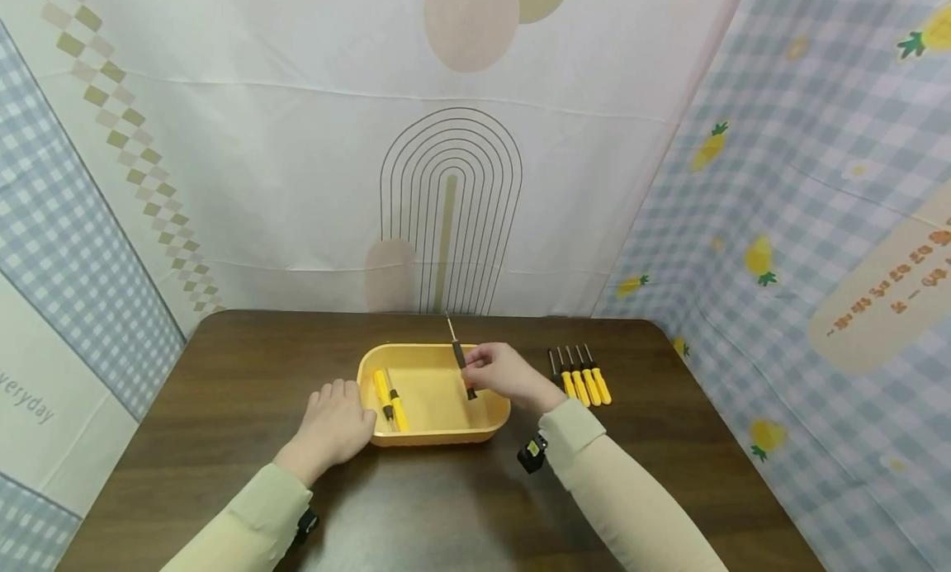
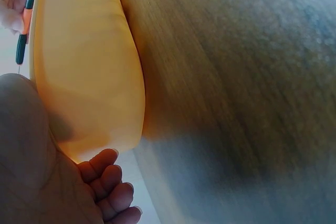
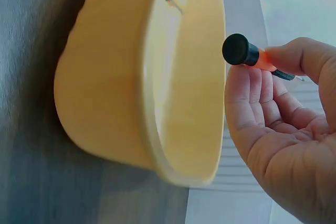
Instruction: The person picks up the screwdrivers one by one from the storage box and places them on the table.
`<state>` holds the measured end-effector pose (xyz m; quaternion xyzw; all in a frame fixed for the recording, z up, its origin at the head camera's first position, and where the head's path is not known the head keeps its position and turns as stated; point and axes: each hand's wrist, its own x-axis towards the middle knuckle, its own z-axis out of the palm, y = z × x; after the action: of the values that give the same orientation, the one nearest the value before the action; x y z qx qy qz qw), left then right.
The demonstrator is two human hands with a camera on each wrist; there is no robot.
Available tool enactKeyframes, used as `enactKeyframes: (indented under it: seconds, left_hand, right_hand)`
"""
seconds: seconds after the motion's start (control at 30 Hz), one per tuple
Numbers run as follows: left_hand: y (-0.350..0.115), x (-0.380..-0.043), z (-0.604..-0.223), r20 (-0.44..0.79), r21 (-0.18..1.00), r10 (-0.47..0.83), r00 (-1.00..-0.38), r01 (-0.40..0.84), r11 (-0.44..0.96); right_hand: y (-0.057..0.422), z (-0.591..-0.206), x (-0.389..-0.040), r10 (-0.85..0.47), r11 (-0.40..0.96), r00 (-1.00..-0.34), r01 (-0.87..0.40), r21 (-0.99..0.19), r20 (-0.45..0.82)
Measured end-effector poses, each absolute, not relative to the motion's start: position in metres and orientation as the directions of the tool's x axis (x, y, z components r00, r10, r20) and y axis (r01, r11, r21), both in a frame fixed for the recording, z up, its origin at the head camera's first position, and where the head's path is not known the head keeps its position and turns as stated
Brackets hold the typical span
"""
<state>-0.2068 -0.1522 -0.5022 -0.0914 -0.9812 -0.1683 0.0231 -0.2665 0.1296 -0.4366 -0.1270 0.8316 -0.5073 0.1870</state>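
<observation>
My right hand (image 1: 505,375) pinches a small screwdriver (image 1: 458,356) between thumb and fingertips, above the right half of a yellow bin (image 1: 434,438). The screwdriver has a black and orange handle with a black end cap (image 3: 236,50); in the head view its thin shaft points to the far side. My left hand (image 1: 336,419) rests at the bin's left end, its thumb side against the near corner and its fingers (image 2: 107,177) loosely bent outside the wall. Inside the bin, at the left, lie two yellow-handled screwdrivers (image 1: 399,408).
A row of several yellow-handled screwdrivers (image 1: 587,384) lies on the brown wooden table (image 1: 253,374) to the right of the bin, partly hidden by my right hand. Behind the table hangs a white patterned cloth (image 1: 297,184), with a checked cloth (image 1: 743,225) along the right side.
</observation>
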Motion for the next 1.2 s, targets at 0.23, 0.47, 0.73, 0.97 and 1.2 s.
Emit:
enactKeyframes:
  seconds: [0.23,0.47,0.73,0.97,1.2]
  left_hand:
    - [-0.152,-0.207,-0.502,0.079,0.332,0.172,-0.982,0.188,0.924]
    - [-0.151,-0.207,-0.500,0.079,0.329,0.167,-0.983,0.183,0.926]
    - [-0.152,-0.207,-0.501,0.072,0.330,0.168,-0.983,0.183,0.926]
    - [-0.152,-0.207,-0.501,0.066,0.332,0.165,-0.984,0.178,0.926]
    - [-0.152,-0.207,-0.502,0.061,0.329,0.167,-0.984,0.178,0.927]
  right_hand:
    - [0.147,-0.430,-0.272,-0.372,0.455,-0.910,-0.005,-0.891,-0.185]
    - [0.170,-0.426,-0.274,-0.348,0.402,-0.920,0.029,-0.915,-0.182]
    - [0.200,-0.425,-0.272,-0.260,0.398,-0.948,0.070,-0.915,-0.185]
    - [0.229,-0.429,-0.271,-0.223,0.430,-0.955,0.083,-0.899,-0.194]
    - [0.264,-0.436,-0.265,-0.184,0.454,-0.964,0.091,-0.887,-0.193]
